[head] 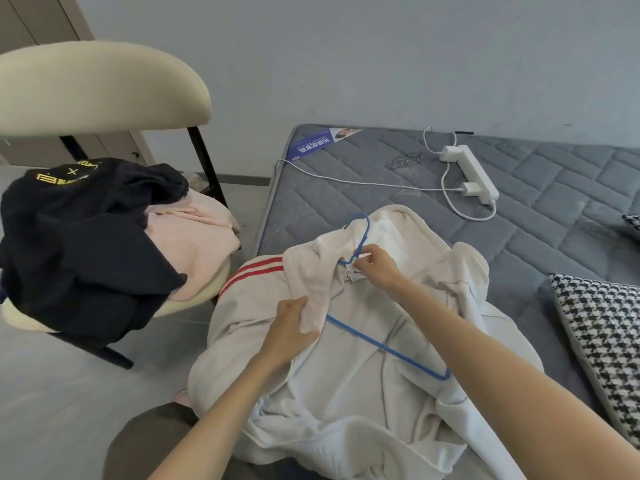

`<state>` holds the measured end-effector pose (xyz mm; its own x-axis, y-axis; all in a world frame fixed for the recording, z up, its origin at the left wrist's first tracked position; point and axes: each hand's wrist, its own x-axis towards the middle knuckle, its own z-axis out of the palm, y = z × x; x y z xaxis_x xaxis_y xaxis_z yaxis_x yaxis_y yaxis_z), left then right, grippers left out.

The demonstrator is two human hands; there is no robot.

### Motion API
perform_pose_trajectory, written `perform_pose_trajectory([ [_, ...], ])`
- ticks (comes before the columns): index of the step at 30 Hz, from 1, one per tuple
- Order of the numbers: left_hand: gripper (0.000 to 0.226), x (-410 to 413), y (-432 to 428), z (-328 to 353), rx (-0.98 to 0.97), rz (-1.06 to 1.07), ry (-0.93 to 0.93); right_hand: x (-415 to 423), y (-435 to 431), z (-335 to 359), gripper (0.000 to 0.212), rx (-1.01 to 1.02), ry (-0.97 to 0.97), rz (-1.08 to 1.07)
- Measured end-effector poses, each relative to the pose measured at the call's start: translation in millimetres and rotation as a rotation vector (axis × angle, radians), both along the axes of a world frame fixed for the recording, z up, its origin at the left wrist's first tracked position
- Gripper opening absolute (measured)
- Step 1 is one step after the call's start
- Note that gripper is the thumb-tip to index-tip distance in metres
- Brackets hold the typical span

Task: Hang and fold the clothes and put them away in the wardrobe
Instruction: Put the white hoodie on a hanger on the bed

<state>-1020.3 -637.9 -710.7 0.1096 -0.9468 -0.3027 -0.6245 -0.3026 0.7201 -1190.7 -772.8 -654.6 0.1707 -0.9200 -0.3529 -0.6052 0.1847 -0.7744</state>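
In the head view, a cream hooded sweatshirt [346, 393] is seen spread over the near corner of a grey quilted mattress [519, 202], its sleeve with two red stripes [252, 275] draped off the edge toward the floor. A blue hanger [384, 344] is partly tucked inside the garment: its hook is shown lying on the hood, and one arm is exposed across the chest. A fold of the sweatshirt at the shoulder is gripped by the left hand [291, 330], with the fingers curled into the cloth. The stem of the hanger, just below the hook and beside the neck label, is pinched by the right hand [377, 268]; whether the label is also caught cannot be told. On the left, a cream chair [104, 88] is loaded with a dark garment [86, 244] piled on a pink garment [194, 223]. A white power strip [471, 171] with its cable is laid further back on the mattress, and a houndstooth cushion [602, 341] is placed at the right edge.
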Motion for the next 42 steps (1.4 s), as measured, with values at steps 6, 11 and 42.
perform_pose_trajectory([
  [6,0.041,23.6,-3.0,9.5,-0.074,0.152,-0.129,-0.2,26.1,-6.5,0.015,-0.524,0.145,-0.060],
  [11,0.027,58.0,-9.1,55.1,-0.431,0.461,0.171,15.9,45.8,-17.8,0.007,-0.490,0.141,0.152],
  [42,0.021,-4.5,-11.5,29.5,0.051,-0.188,-0.272,4.7,-7.7,4.5,0.040,-0.408,0.509,0.310],
])
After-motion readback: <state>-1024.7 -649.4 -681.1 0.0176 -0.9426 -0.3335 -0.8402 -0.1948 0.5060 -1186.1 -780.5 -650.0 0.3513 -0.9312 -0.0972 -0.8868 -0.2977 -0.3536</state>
